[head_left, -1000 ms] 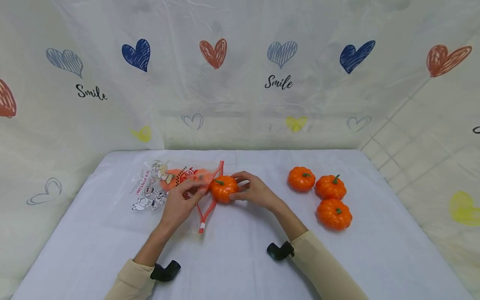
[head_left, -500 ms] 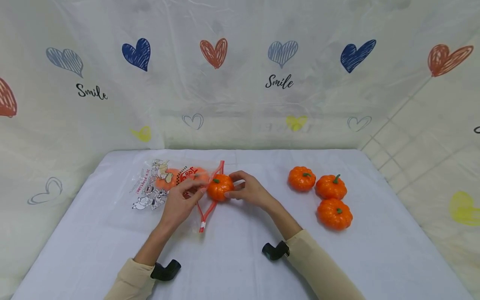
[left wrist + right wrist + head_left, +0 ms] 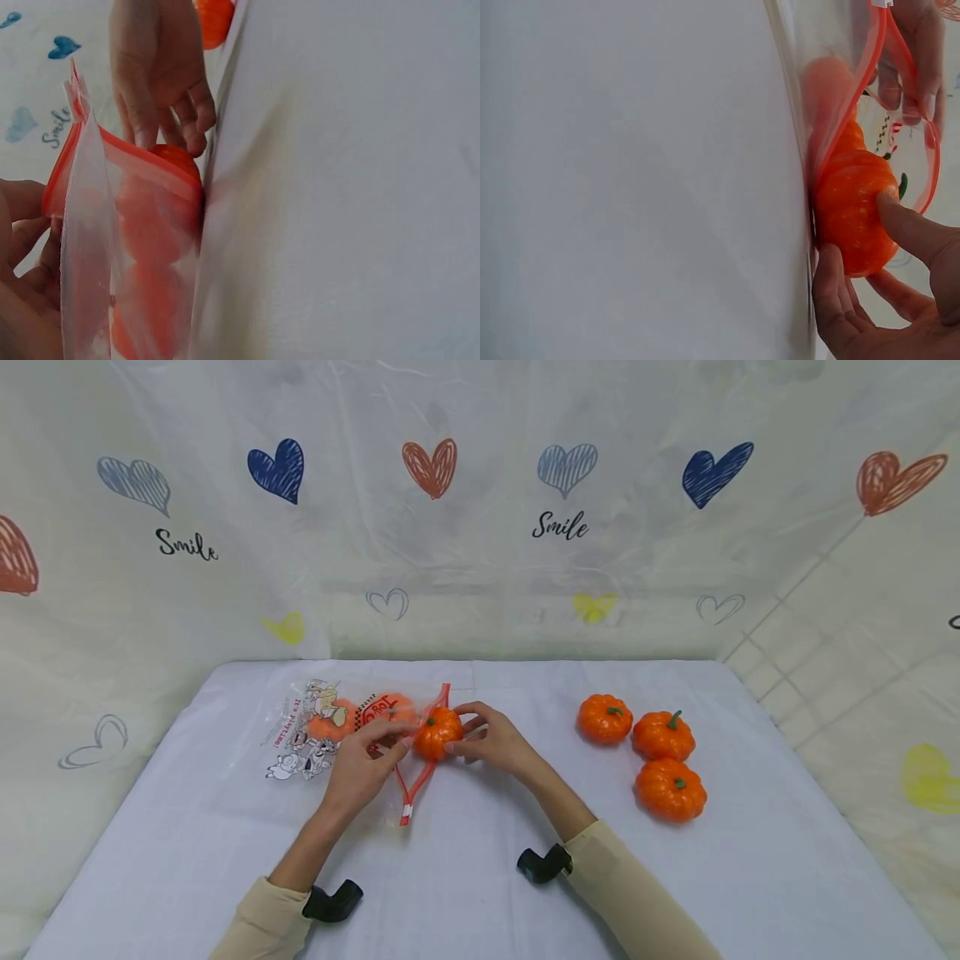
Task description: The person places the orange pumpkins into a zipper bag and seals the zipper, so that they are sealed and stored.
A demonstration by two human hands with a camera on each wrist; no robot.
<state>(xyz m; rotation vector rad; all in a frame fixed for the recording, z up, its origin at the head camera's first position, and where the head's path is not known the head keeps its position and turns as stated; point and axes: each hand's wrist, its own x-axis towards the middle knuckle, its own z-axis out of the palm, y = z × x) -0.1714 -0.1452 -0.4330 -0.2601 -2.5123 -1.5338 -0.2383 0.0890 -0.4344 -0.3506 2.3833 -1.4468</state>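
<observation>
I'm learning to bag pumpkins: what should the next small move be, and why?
Probably the right hand should ease its pumpkin deeper into the bag: that pumpkin is partly outside, and the left hand pinches the bag open.

The pumpkins (image 3: 437, 735) look glossy, the bag (image 3: 88, 247) clear plastic, the tablecloth (image 3: 450, 893) matt.

bag (image 3: 300, 762): 1 | bagged pumpkins (image 3: 324, 727) (image 3: 396, 704) visible: 2 | held pumpkin (image 3: 437, 735): 1 | loose pumpkins (image 3: 604, 720) (image 3: 663, 738) (image 3: 670, 792): 3 | hands (image 3: 362, 766) (image 3: 497, 742): 2

The left hand (image 3: 358, 768) hides part of the bag (image 3: 317, 747) in the head view, whose bottom edge cuts off 2 sleeves (image 3: 637, 889). The bag blurs the pumpkins (image 3: 150, 232) inside.
</observation>
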